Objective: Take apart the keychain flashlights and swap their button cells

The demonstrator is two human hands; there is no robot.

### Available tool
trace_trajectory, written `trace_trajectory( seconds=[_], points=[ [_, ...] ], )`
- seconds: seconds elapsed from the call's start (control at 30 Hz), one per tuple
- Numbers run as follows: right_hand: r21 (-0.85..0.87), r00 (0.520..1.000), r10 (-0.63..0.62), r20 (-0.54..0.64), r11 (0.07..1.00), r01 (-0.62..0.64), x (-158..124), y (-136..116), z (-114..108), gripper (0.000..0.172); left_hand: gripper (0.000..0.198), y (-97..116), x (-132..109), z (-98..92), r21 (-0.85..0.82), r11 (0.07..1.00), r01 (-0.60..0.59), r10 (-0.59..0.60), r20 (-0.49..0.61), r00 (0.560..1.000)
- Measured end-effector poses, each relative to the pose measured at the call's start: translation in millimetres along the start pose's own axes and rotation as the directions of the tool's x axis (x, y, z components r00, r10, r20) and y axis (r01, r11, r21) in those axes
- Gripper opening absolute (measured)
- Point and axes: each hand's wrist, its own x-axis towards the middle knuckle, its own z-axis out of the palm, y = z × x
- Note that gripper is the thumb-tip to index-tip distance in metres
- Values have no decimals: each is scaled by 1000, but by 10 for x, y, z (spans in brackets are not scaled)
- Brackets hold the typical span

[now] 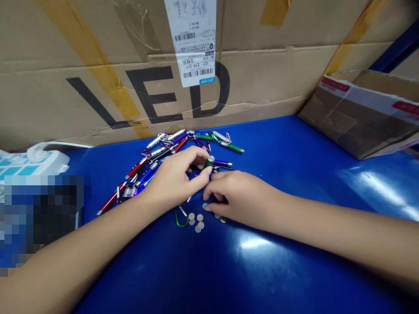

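My left hand [178, 174] pinches a short green metal tube [209, 161] with a silvery round end, tilted up between thumb and fingers. Just right of it, my right hand [242, 194] is curled low over the blue table, thumb and forefinger closed at a button cell [205, 206]. Several more button cells [199, 218] lie loose below, some overlapping. Beside them rests a green carabiner clip [181, 218]. Behind my left hand spreads a pile of keychain penlights [159, 152] in red, blue, purple, green and silver, partly hidden by that hand.
A large cardboard box [262, 83] marked LED stands along the back of the blue table [203, 270]. An open carton [353, 117] sits at the right. On the left are a white power strip [42, 163] with a cable and a pixelated dark object [49, 209].
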Motion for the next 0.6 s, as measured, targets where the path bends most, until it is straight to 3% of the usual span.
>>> trace_trajectory(
  seconds=[0.17, 0.37, 0.6],
  points=[
    [-5, 998, 12, 63, 1000, -12, 79, -54, -29, 13, 14, -44, -4, 4, -3, 1000, -22, 22, -4, 1000],
    [-248, 993, 40, 107, 969, -12, 111, -173, -52, 12, 13, -53, -13, 3, -9, 1000, -25, 25, 7, 1000],
    [-322, 995, -2, 99, 946, 34, 129, -197, -35, 11, 13, -52, -13, 9, -8, 1000, -17, 17, 3, 1000]
  ],
)
